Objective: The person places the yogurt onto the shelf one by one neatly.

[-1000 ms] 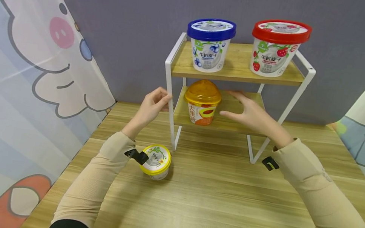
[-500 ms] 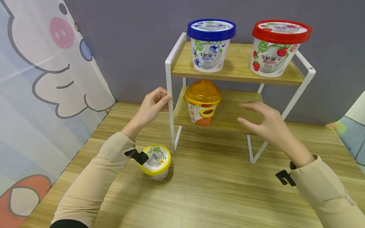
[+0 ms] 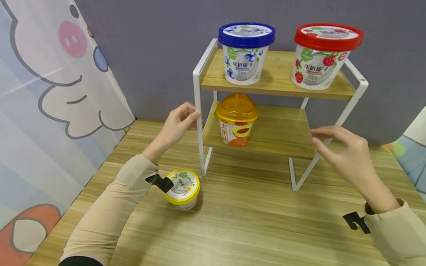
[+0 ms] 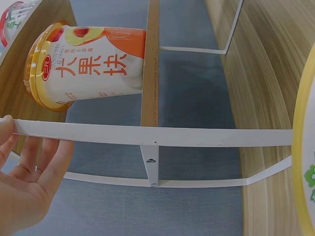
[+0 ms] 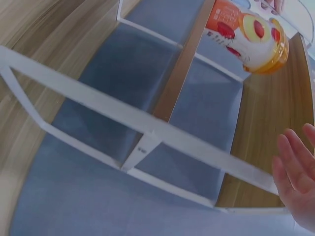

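Your left hand [image 3: 176, 122] pinches left white post [image 3: 201, 145] of two-tier rack [image 3: 205, 57]. Your right hand [image 3: 348, 154] grips nothing, fingers extended beside right post [image 3: 347, 111]; contact unclear. Orange-domed fruit cup [image 3: 236, 127] upright on lower shelf [image 3: 285, 133], left side. Blueberry tub [image 3: 245, 64], strawberry tub [image 3: 316, 70] above. Yellow-lidded tub [image 3: 182, 187] on table [image 3: 248, 235].

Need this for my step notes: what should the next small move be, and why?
Probably bring the right hand down to the yellow-lidded tub: that tub alone stands off the rack, the hand looks empty, the left hand grips the rack, and the lower shelf has bare room beside the orange-lidded cup.
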Tool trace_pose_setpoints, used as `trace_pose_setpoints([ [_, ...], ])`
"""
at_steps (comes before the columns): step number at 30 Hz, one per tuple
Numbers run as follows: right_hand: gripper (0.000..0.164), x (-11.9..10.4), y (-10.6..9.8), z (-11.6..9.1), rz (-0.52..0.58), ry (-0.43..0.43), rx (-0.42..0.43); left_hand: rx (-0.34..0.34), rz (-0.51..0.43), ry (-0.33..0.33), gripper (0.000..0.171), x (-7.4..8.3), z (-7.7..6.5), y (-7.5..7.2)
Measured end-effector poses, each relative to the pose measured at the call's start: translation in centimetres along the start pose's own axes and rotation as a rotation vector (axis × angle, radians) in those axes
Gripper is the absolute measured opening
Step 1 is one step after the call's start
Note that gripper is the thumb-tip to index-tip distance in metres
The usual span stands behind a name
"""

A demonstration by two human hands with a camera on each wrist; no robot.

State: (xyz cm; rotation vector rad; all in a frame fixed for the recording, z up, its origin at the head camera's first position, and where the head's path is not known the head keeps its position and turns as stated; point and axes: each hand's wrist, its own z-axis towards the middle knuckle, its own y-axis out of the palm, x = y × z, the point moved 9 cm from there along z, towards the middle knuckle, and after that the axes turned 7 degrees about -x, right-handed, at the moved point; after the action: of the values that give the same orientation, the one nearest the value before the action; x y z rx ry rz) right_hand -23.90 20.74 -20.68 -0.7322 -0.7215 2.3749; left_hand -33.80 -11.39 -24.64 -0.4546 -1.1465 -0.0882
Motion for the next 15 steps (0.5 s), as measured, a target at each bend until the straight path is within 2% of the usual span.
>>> trace_pose_setpoints([
  [9, 0.016, 1.7, -2.0, -1.3, 0.022, 0.048, 0.085, -0.004, -0.001, 0.006, 0.019, -0.1, 0.0, 0.0],
  [15, 0.010, 3.2, -2.9, -1.9, 0.022, 0.114, 0.131, -0.005, -0.004, -0.007, 0.019, -0.4, 0.1, 0.0],
])
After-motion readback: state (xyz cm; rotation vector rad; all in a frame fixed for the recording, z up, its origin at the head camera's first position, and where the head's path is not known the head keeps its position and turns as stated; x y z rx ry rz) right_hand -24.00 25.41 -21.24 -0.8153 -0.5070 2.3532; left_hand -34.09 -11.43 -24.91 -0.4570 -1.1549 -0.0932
